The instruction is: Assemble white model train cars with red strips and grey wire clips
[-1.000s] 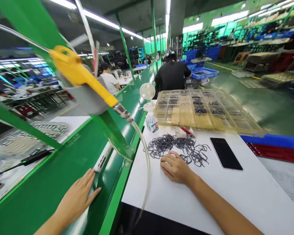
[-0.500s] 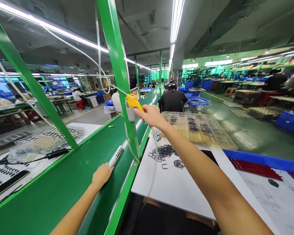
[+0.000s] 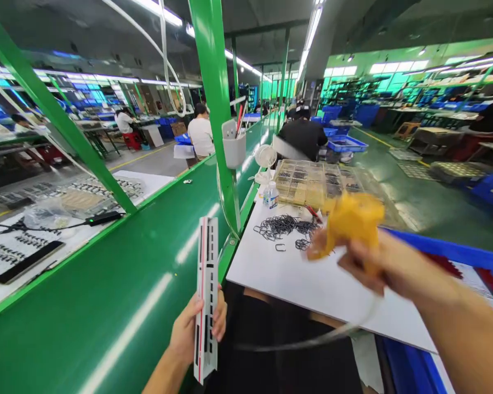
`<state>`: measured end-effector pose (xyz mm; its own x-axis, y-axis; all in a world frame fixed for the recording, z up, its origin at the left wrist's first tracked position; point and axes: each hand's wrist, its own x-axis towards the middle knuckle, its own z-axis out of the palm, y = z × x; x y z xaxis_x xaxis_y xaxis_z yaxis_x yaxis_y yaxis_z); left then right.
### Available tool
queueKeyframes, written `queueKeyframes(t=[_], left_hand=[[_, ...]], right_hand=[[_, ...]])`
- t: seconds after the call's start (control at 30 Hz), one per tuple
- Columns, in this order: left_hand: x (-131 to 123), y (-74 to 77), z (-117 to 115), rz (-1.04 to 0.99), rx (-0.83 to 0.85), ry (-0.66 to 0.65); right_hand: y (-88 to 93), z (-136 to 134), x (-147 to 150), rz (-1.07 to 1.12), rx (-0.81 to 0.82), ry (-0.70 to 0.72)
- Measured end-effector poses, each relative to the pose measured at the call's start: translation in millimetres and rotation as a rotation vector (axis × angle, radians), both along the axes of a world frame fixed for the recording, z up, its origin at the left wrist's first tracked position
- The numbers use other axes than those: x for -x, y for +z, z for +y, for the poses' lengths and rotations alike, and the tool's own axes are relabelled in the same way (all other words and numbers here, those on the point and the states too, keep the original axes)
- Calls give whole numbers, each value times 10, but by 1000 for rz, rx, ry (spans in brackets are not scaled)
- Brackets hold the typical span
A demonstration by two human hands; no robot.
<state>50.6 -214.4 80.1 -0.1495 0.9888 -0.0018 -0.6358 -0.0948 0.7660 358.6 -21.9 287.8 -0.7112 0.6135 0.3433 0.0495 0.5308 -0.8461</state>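
Held nearly upright in my left hand is a long white slotted piece with dark openings and a thin red line down it. My fingers wrap round its lower half, in front of the green conveyor's near edge. My right hand grips a yellow air blow gun, blurred by motion, above the white table. A clear hose trails from the gun toward the left. Dark U-shaped clips lie in a pile on the table, left of the gun.
A green conveyor belt runs along my left. A green post bears a grey holder with pens. On the table stand a small white fan, a bottle and a compartment box. Several people sit farther off.
My right hand has taken the yellow blow gun from the post's holder and swung it right and nearer. My left hand has lifted the white piece off the conveyor and turned it upright.
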Motion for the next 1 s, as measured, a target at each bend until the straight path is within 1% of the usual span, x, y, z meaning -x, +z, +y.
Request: queueKeyframes(t=[0.03, 0.07, 0.1, 0.13, 0.17, 0.2, 0.27, 0.33, 0.37, 0.43, 0.47, 0.53, 0.6, 0.67, 0.73, 0.77, 0.8, 0.9, 0.93, 0.97, 1.0], left_hand=[[-175, -91, 9, -32, 14, -56], [-327, -182, 25, -29, 39, -108], [-452, -268, 43, 3, 74, -157], [-551, -345, 60, 49, 110, -209], [-624, -412, 73, 97, 138, -264], [-674, -467, 83, 143, 155, -320], [-718, -541, 88, 220, 168, -430], [-705, -571, 80, 272, 163, -508], [-682, -573, 74, 288, 168, -525], [-608, -562, 64, 287, 201, -497], [-560, -551, 62, 284, 222, -463], [-455, -523, 65, 305, 262, -385], [-365, -496, 76, 353, 287, -337], [-315, -481, 90, 400, 294, -333], [-310, -479, 100, 419, 289, -369], [-318, -481, 102, 419, 290, -392], [-328, -485, 103, 415, 292, -410], [-337, -487, 107, 396, 301, -432], [-330, -484, 111, 394, 300, -433], [-321, -478, 116, 396, 296, -436], [-310, -471, 122, 399, 291, -437]], right_hand=[[-306, -233, -169, -224, 207, -26], [-593, -464, -305, -355, 327, -136], [-848, -679, -411, -415, 377, -233], [-1063, -869, -490, -459, 406, -282], [-1235, -1027, -548, -514, 445, -329], [-1365, -1148, -592, -551, 473, -373], [-1514, -1291, -658, -614, 530, -448], [-1554, -1344, -705, -653, 561, -496], [-1547, -1356, -716, -675, 568, -503], [-1507, -1385, -691, -749, 573, -464], [-1484, -1406, -651, -799, 578, -415], [-1451, -1464, -525, -907, 582, -274], [-1451, -1529, -383, -1001, 544, -142], [-1481, -1571, -284, -1067, 483, -53], [-1520, -1556, -262, -1095, 463, 3], [-1536, -1525, -279, -1080, 474, -3], [-1547, -1483, -309, -1047, 486, -44], [-1565, -1355, -415, -898, 469, -270], [-1571, -1335, -436, -874, 457, -304], [-1579, -1333, -444, -878, 450, -292], [-1589, -1347, -442, -907, 449, -240]])
